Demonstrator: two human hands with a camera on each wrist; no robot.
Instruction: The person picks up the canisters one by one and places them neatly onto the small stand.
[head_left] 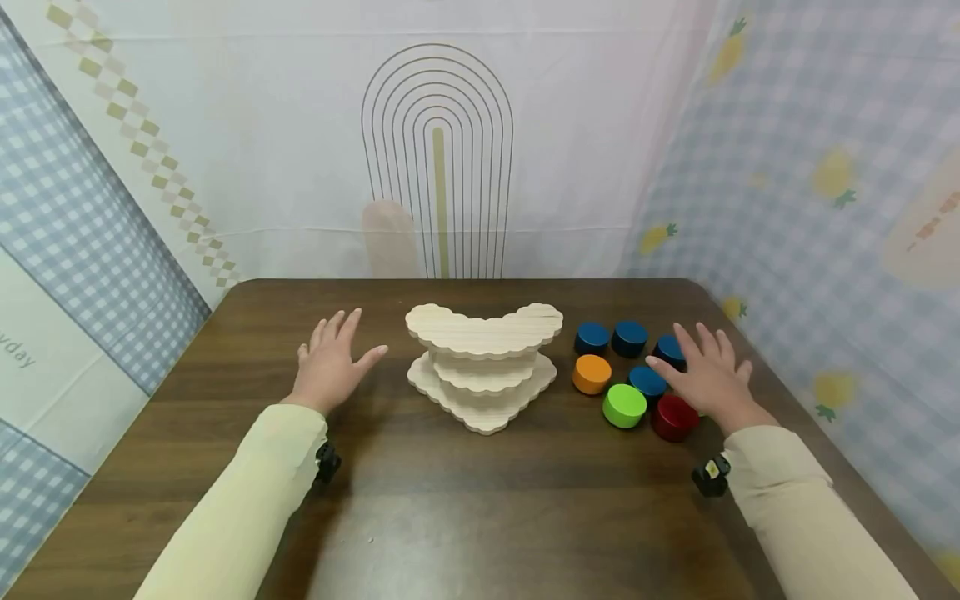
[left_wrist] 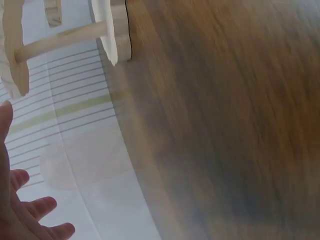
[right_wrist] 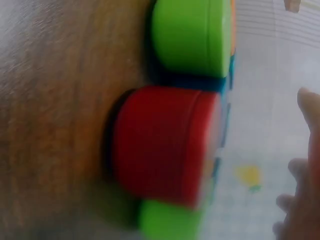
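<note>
A pale wooden tiered stand (head_left: 483, 367) with scalloped edges stands mid-table; a round dowel (left_wrist: 65, 41) joins its layers in the left wrist view. To its left my left hand (head_left: 328, 367) hovers with fingers spread, holding nothing. On the other side, my right hand (head_left: 711, 379), fingers also spread and holding nothing, is over a group of round lidded tins. Among these are a red tin (head_left: 675, 417), a light green tin (head_left: 624, 406), an orange tin (head_left: 592, 374) and several blue tins (head_left: 629, 338). Another green tin (right_wrist: 170, 220) is mostly hidden behind the right hand in the head view.
The dark wooden table (head_left: 480, 517) has its far edge against a white hanging cloth (head_left: 300, 125) with arch lines. Blue checked cloth (head_left: 795, 250) with pineapples hangs along the right. Each wrist carries a small black camera, such as the right one (head_left: 711, 476).
</note>
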